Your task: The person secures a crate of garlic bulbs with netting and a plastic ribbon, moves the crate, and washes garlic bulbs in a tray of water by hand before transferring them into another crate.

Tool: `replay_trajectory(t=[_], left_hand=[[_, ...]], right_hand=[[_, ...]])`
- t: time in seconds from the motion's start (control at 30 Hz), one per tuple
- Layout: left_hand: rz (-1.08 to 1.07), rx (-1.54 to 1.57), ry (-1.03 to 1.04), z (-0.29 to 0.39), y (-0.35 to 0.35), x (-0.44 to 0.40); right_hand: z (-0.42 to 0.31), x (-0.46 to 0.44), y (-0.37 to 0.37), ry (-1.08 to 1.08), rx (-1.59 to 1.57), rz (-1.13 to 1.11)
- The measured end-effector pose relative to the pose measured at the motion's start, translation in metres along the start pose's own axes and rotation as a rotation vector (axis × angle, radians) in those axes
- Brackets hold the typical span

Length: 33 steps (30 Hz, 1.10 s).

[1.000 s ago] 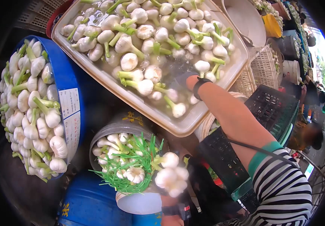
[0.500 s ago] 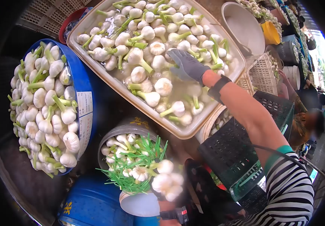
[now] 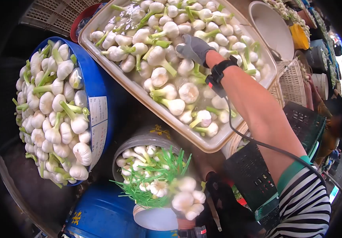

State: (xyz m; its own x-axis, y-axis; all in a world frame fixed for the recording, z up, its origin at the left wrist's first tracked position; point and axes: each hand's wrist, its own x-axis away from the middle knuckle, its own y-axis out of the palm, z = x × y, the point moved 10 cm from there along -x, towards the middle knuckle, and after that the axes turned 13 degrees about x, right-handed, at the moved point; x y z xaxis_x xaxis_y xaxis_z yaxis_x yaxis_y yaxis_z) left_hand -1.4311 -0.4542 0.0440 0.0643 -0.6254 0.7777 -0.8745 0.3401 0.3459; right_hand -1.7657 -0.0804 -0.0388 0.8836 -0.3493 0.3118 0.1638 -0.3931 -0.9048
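My right hand, in a grey glove, is over the white tub of garlic in cloudy water. Its fingers are curled down among the bulbs; what they hold is hidden. At the bottom, my left hand shows only in part, behind a bunch of several garlic bulbs that it holds up, roots towards me. Behind that bunch is a grey bucket with garlic and green strips.
A blue tub heaped with garlic stands at the left. Below is a blue barrel. Dark crates, a wicker basket, a round pale basin and a yellow container are at the right.
My right hand has risen out of the water, opened, and moved up and left to the bulbs farther back, its fingers now curled. My left hand still holds the bunch.
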Motion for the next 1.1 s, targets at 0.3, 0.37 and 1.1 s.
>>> replay_trajectory(t=[0.3,0.37,1.1], left_hand=[[0.031,-0.016,0.029,0.007,-0.002,0.017],[0.044,-0.012,0.030,0.006,-0.008,0.020],[-0.003,0.019,0.023,-0.002,-0.011,0.037]], right_hand=[[-0.040,0.029,0.002,-0.233,0.008,0.032],[-0.047,0.038,0.000,-0.261,-0.114,0.249],[0.012,0.065,0.032,0.103,-0.810,0.053]])
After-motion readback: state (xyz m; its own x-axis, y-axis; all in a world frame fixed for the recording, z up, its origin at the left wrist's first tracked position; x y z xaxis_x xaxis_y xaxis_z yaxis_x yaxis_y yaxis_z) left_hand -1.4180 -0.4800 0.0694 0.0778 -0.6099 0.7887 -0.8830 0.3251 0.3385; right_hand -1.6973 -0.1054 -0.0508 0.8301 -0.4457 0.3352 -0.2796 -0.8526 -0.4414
